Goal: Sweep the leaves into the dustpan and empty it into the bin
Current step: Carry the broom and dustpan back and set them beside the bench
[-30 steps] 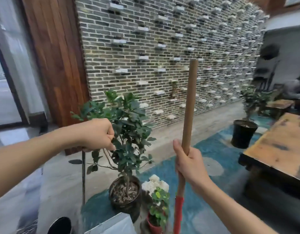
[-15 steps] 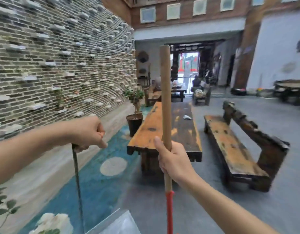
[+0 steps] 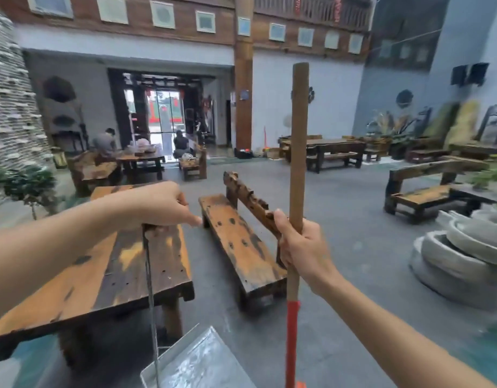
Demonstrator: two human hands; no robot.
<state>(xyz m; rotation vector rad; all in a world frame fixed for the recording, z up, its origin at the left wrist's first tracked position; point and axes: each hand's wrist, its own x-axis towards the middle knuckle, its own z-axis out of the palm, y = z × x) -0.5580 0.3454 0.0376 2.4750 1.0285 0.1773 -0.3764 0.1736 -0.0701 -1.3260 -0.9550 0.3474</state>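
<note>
Turned rightward, hands point(image 3: 303, 247) grip upright broomstick point(image 3: 298, 135), dustpan handle point(image 3: 149, 275).

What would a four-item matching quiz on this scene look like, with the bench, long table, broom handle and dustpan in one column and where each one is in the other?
Column one:
1 bench
2 long table
3 broom handle
4 dustpan

Column two:
A gripped upright by the right hand
B low in view, hanging on a thin rod held by the left hand
C on the floor, seen between both hands
D left of the bench

Pairs: 1-C, 2-D, 3-A, 4-B
</note>
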